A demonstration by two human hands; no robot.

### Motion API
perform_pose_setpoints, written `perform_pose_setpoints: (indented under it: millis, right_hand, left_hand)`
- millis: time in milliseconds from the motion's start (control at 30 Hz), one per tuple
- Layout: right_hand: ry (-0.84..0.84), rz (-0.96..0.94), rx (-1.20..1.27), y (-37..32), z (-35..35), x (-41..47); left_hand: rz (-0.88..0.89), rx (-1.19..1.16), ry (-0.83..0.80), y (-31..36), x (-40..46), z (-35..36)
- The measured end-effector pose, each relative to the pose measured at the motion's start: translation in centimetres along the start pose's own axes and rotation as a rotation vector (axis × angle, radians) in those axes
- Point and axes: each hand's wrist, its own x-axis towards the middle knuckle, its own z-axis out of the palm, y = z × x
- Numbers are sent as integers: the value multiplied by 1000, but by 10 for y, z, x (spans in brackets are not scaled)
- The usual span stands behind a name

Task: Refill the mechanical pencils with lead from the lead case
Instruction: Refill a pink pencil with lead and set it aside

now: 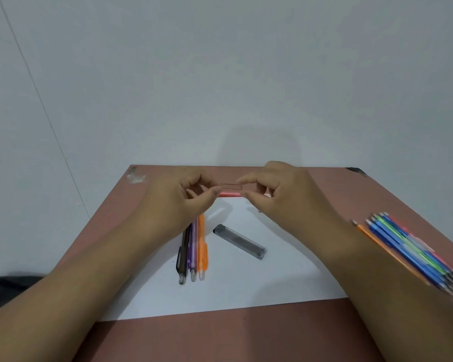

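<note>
- Looks like mid-refill: left hand (183,194) and right hand (275,189) both pinch a pink pencil (229,194) by its ends, held level between them above the paper (246,283).
- Lead case (239,241) lies on the paper just below the grip, lid seemingly on.
- Next, I'd guess: open the pencil, then fetch a lead.
- Pencil ends are buried under fingers; whether a lead is pinched too, can't tell.

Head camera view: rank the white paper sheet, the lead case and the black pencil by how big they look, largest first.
1. White paper sheet, by far the largest.
2. Black pencil and lead case: they look alike in length, and the left hand hides the pencil's far end, so I won't rank them.
</note>
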Motion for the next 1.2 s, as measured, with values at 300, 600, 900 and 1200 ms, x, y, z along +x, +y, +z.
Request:
perform_pose_setpoints:
  millis: [300, 600, 900, 1200]
  right_hand:
    - [122, 19, -20, 9, 0, 2]
    - [193, 120, 6, 24, -5, 8]
    - [196, 141, 23, 26, -7, 8]
    - [207, 183, 82, 21, -13, 7]
  left_hand:
    - [22, 28, -4, -1, 0, 3]
    - [-34, 311, -182, -3, 25, 6]
    - [176, 504, -290, -8, 61, 38]
    - [154, 603, -348, -13, 79, 55]
